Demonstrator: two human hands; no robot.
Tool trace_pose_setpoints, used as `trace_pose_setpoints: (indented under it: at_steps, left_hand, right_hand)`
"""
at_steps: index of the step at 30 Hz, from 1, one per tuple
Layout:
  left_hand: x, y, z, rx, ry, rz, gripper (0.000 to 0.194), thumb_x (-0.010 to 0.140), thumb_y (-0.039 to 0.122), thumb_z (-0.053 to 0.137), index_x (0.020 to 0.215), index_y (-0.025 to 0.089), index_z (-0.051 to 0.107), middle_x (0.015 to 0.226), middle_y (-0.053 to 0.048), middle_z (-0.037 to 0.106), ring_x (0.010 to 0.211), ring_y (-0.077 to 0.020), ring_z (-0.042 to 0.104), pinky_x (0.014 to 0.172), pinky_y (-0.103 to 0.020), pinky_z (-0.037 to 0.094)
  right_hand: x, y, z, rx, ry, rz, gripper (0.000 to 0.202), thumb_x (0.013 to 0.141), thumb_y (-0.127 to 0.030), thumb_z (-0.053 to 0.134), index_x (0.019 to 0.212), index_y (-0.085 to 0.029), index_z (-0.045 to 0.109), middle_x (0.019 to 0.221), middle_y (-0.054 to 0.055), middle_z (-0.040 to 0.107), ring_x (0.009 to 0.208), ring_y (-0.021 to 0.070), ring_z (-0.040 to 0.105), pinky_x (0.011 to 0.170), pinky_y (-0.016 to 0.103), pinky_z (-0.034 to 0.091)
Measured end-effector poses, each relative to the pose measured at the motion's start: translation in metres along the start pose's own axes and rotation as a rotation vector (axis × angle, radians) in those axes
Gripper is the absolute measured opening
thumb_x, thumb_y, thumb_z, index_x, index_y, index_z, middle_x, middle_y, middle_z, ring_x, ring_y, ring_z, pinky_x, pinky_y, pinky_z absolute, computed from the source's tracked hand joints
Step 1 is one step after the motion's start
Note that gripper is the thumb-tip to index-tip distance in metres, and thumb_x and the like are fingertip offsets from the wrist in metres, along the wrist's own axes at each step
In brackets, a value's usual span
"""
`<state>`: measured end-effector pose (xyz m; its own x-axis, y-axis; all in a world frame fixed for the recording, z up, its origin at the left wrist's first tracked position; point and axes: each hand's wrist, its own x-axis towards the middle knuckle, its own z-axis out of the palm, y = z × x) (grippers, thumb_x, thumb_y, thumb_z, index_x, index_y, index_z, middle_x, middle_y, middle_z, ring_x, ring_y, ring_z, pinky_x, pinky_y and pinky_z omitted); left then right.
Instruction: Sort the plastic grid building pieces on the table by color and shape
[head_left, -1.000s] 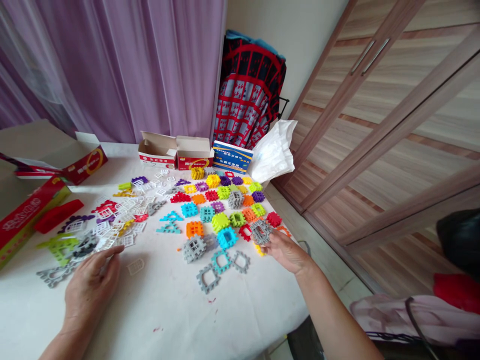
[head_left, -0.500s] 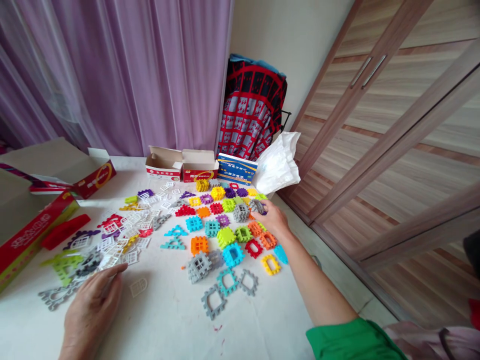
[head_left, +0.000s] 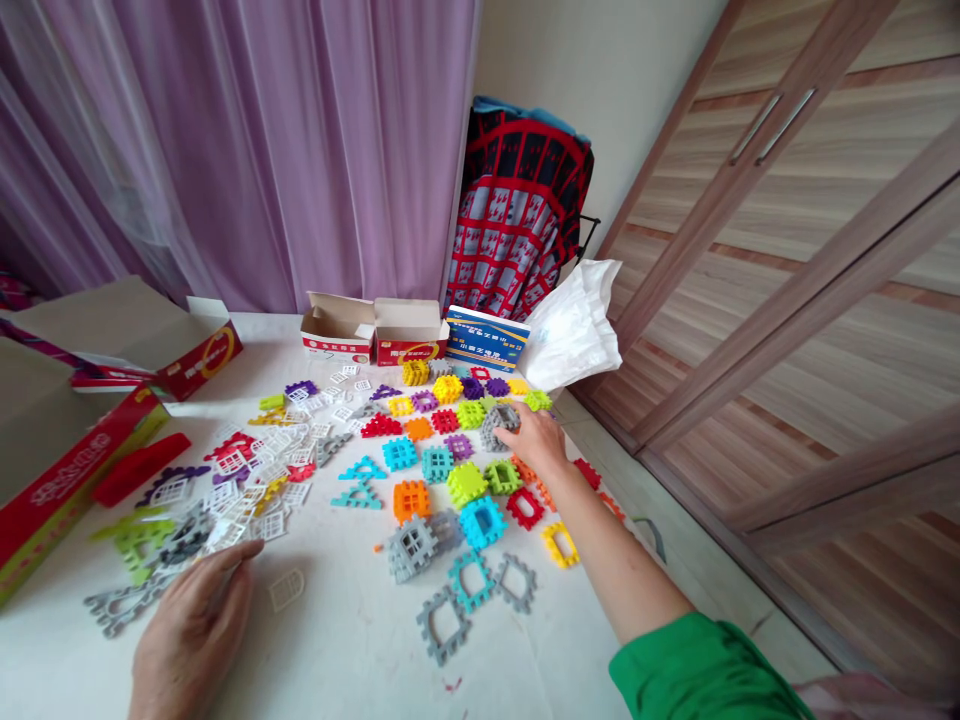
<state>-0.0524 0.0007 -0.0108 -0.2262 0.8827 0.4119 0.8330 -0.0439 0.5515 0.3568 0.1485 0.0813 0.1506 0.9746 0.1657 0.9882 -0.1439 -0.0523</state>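
My right hand (head_left: 538, 440) reaches over the coloured pieces, its fingers closed on a grey building block (head_left: 498, 428) with notched edges. Around it lie a lime-green block (head_left: 467, 484), a green frame piece (head_left: 502, 477) and a red frame piece (head_left: 525, 509). At the lower left my left hand (head_left: 196, 625) rests on the table with fingers stretched out, holding nothing. Close to its fingertips are a white arched window piece (head_left: 286, 590) and a pile of white window pieces (head_left: 232, 515). Long grey notched pieces (head_left: 124, 605) lie just beyond its wrist side.
Large opened cartons (head_left: 82, 470) stand at the left. Small red-and-white boxes (head_left: 411, 345), a blue box (head_left: 486, 340) and a white plastic bag (head_left: 574, 330) line the back. A lilac curtain (head_left: 300, 150) hangs behind; a wooden wardrobe (head_left: 810, 250) stands right.
My right hand has shifted slightly left and nearer, and the grey block it touches now sits where another grey block was seen. The view has turned slightly; my left hand stays resting.
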Motion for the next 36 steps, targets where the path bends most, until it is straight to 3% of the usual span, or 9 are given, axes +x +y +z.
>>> trace_pose_setpoints:
  at_steps: [13, 18, 22, 25, 27, 31, 36]
  left_hand:
    - [-0.001, 0.0, -0.003, 0.014, -0.05, -0.007, 0.029, 0.086, 0.039, 0.048, 0.102, 0.025, 0.067, 0.1, -0.006, 0.071, 0.096, -0.0239, 0.067, 0.089, -0.038, 0.052]
    - [0.001, 0.007, -0.005, 0.002, -0.045, -0.008, 0.029, 0.086, 0.039, 0.047, 0.1, 0.024, 0.067, 0.098, -0.006, 0.071, 0.095, -0.0242, 0.067, 0.088, -0.038, 0.052]
    - [0.001, 0.013, -0.007, -0.002, -0.038, -0.023, 0.029, 0.087, 0.039, 0.045, 0.099, 0.023, 0.067, 0.099, -0.007, 0.071, 0.095, -0.0247, 0.066, 0.088, -0.039, 0.052]
    - [0.001, 0.017, -0.007, 0.004, -0.039, -0.012, 0.028, 0.087, 0.039, 0.045, 0.099, 0.024, 0.066, 0.098, -0.006, 0.071, 0.095, -0.0232, 0.066, 0.089, -0.037, 0.052]
    - [0.002, 0.018, -0.007, 0.014, -0.047, -0.002, 0.028, 0.088, 0.038, 0.044, 0.099, 0.024, 0.066, 0.096, -0.005, 0.071, 0.094, -0.0223, 0.066, 0.089, -0.035, 0.051]
    - [0.003, 0.02, -0.007, 0.042, -0.052, -0.006, 0.028, 0.088, 0.038, 0.044, 0.099, 0.024, 0.066, 0.097, -0.004, 0.072, 0.095, -0.0215, 0.066, 0.088, -0.034, 0.051]
    - [0.003, 0.024, -0.009, 0.042, -0.043, -0.025, 0.027, 0.086, 0.034, 0.046, 0.098, 0.023, 0.068, 0.097, -0.005, 0.073, 0.096, -0.0216, 0.066, 0.088, -0.033, 0.051]
  right_hand:
    - [-0.001, -0.009, -0.002, -0.029, -0.022, -0.006, 0.061, 0.084, -0.064, 0.054, 0.126, -0.019, 0.058, 0.101, 0.016, 0.069, 0.103, 0.0319, 0.059, 0.085, 0.041, 0.041]
    - [-0.012, -0.001, -0.012, -0.012, 0.009, -0.001, 0.053, 0.085, -0.052, 0.058, 0.126, -0.019, 0.059, 0.106, 0.014, 0.071, 0.103, 0.03, 0.061, 0.082, 0.037, 0.043]
    - [-0.051, 0.019, -0.019, 0.208, -0.028, -0.045, 0.027, 0.089, -0.039, 0.052, 0.102, -0.025, 0.071, 0.101, 0.005, 0.074, 0.093, 0.0226, 0.065, 0.077, 0.031, 0.044]
    - [-0.098, 0.033, -0.017, 0.367, -0.221, -0.065, 0.023, 0.085, -0.04, 0.055, 0.083, -0.026, 0.073, 0.084, 0.001, 0.075, 0.079, 0.0208, 0.067, 0.066, 0.029, 0.043]
    - [-0.13, 0.037, -0.013, 0.393, -0.337, -0.107, 0.019, 0.079, -0.04, 0.061, 0.084, -0.026, 0.073, 0.086, 0.002, 0.075, 0.079, 0.0213, 0.067, 0.066, 0.029, 0.044]
    - [-0.173, 0.033, -0.004, 0.253, -0.381, -0.169, 0.038, 0.07, -0.036, 0.07, 0.107, -0.026, 0.068, 0.107, 0.005, 0.07, 0.095, 0.0238, 0.064, 0.074, 0.03, 0.044]
    - [-0.173, 0.025, 0.001, 0.112, -0.366, -0.189, 0.025, 0.079, -0.03, 0.062, 0.103, -0.023, 0.067, 0.108, 0.007, 0.067, 0.102, 0.0238, 0.061, 0.079, 0.031, 0.043]
